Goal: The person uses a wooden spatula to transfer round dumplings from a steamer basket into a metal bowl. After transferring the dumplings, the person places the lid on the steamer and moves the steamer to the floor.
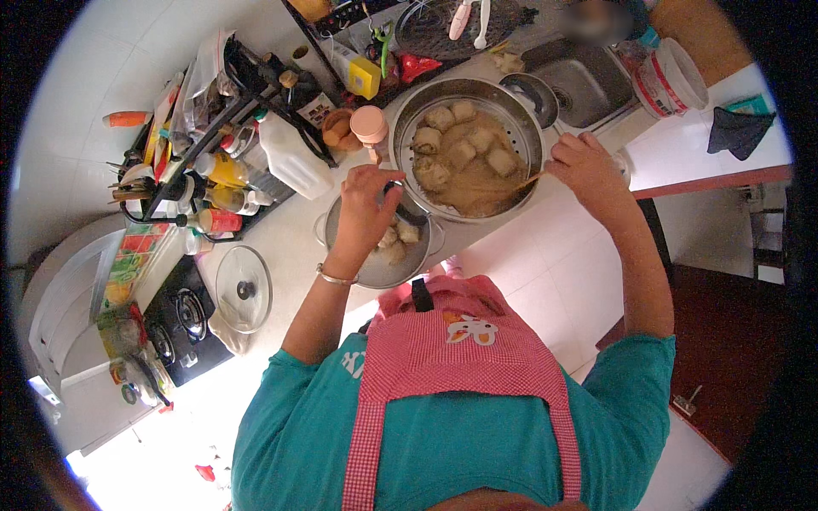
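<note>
A large steel pot [396, 137] with a perforated inner base holds several pale, lumpy food pieces [503, 162] in brown liquid. My left hand [370, 201] is at the pot's near-left rim, its thumb and fingers around a dark, shiny side handle [409, 205]. At the right rim, my right hand [585, 167] grips a thin wooden utensil [529, 181], possibly chopsticks, whose lower end reaches into the liquid. Below my left hand, partly hidden by it, stands a two-handled strainer or basin [332, 223] with more pale pieces [406, 233].
A sink [581, 80] and white tub [677, 76] lie upper right. At left are a rack of bottles [220, 169], a white jug [294, 156], a glass lid [243, 313] and a gas hob [185, 319]. A pink cup [369, 124] stands near the pot.
</note>
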A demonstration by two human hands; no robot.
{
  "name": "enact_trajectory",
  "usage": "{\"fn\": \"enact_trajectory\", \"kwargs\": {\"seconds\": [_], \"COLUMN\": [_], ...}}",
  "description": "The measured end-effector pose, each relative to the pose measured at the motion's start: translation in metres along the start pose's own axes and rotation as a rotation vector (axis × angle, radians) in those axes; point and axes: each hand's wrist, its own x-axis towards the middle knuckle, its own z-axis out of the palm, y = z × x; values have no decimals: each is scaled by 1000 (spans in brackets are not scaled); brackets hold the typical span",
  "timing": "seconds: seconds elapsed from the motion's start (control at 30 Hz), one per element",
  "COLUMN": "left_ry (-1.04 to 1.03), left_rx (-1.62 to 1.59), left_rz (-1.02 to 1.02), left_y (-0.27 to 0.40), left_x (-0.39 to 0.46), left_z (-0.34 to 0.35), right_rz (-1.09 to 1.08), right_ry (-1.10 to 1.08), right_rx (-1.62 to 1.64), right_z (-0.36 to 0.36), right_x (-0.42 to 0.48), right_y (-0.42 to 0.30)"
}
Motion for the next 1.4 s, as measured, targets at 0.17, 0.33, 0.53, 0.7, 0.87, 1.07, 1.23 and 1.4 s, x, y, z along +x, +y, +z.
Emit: {"fn": "enact_trajectory", "kwargs": {"seconds": [0.17, 0.33, 0.53, 0.7, 0.87, 1.07, 1.23, 1.4], "left_ry": [42, -205, -544, -519, -499, -339, -611, -350], "left_rx": [76, 392, 650, 629, 618, 292, 125, 250], "left_rz": [79, 243, 91, 61, 57, 286, 522, 574], "left_y": [6, 15, 28, 16, 24, 28, 37, 39], "left_x": [12, 59, 71, 69, 70, 56, 59, 71], "left_z": [7, 35, 82, 99, 91, 90, 85, 84], "right_rz": [227, 331, 447, 558, 628, 664, 654, 639], "right_ry": [60, 83, 89, 145, 179, 232, 245, 317], "right_rx": [93, 196, 237, 233, 225, 257, 243, 299], "right_z": [1, 18, 10, -1, -7, -7, 2, 5], "right_x": [11, 9, -11, -32, -51, -61, -66, -61], "right_y": [-14, -33, -30, -35, -34, -29, -24, -18]}}
